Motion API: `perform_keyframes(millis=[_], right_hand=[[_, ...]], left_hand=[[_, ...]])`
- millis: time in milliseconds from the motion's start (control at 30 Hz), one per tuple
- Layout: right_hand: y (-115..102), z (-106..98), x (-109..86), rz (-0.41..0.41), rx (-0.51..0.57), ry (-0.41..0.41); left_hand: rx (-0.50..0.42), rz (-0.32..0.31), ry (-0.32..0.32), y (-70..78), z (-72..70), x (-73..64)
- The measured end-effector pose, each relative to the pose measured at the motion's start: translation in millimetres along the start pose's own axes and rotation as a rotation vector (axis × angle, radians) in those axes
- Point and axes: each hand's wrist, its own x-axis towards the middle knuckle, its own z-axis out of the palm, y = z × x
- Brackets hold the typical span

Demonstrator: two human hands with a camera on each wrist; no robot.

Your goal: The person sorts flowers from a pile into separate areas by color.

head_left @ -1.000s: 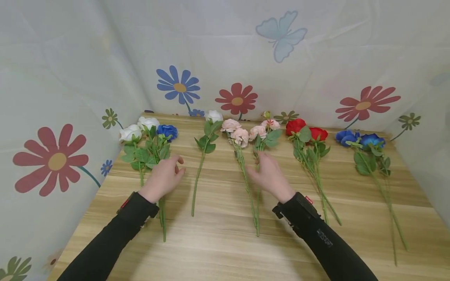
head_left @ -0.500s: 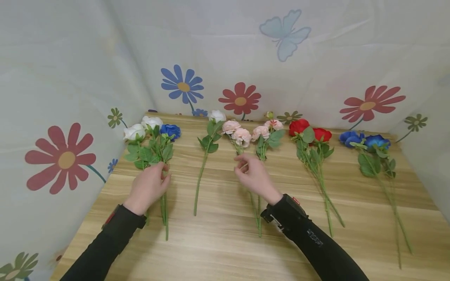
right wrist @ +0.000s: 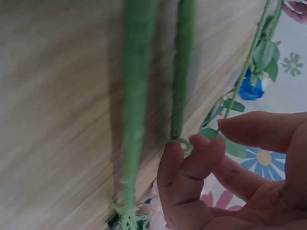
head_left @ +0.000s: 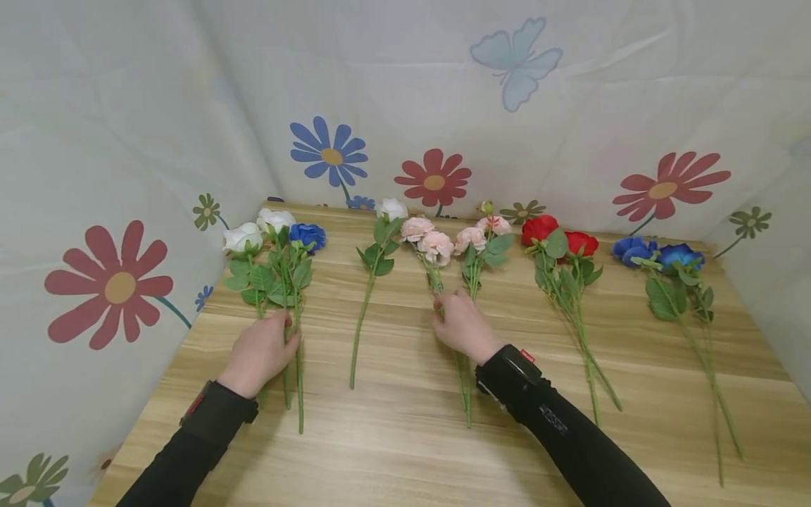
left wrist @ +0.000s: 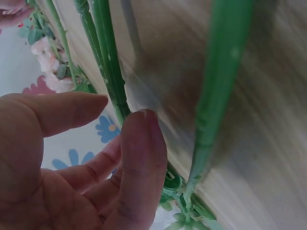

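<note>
On the left, a white rose (head_left: 242, 239), another white rose (head_left: 275, 220) and a blue rose (head_left: 307, 237) lie with crossing green stems. My left hand (head_left: 256, 353) is at these stems; in the left wrist view its thumb and bent forefinger stand apart, the fingertips close to a green stem (left wrist: 112, 72). Pink roses (head_left: 436, 246) lie in the middle, and my right hand (head_left: 465, 325) is over their stems. In the right wrist view its curved fingertips meet or nearly meet one stem (right wrist: 181, 72), while the thumb stays apart. Contact is hard to tell.
A single white rose (head_left: 391, 209) lies between the hands. Red roses (head_left: 541, 229) and blue roses (head_left: 679, 255) lie to the right on the wooden table (head_left: 405, 458). A flower-printed cloth (head_left: 405, 84) hangs behind and at the sides.
The left hand has moved left and nearer to me, down along the white and blue roses' stems. The right hand has shifted slightly left and lowered over the pink roses' stems.
</note>
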Motion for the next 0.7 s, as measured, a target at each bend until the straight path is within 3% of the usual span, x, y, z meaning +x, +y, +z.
perform_keyframes(millis=[333,533,700], right_hand=[[11.6,6.1,22.2,0.147,-0.054,-0.164],[10.9,0.7,24.7,0.223,0.053,-0.245],[10.1,-5.7,22.7,0.22,0.166,-0.224]], left_hand=[[-0.022,0.0,-0.006,-1.9,2.6,-0.1],[-0.028,-0.005,-0.01,-2.2,2.1,0.1],[-0.036,-0.004,-0.012,-3.0,0.5,-0.5]])
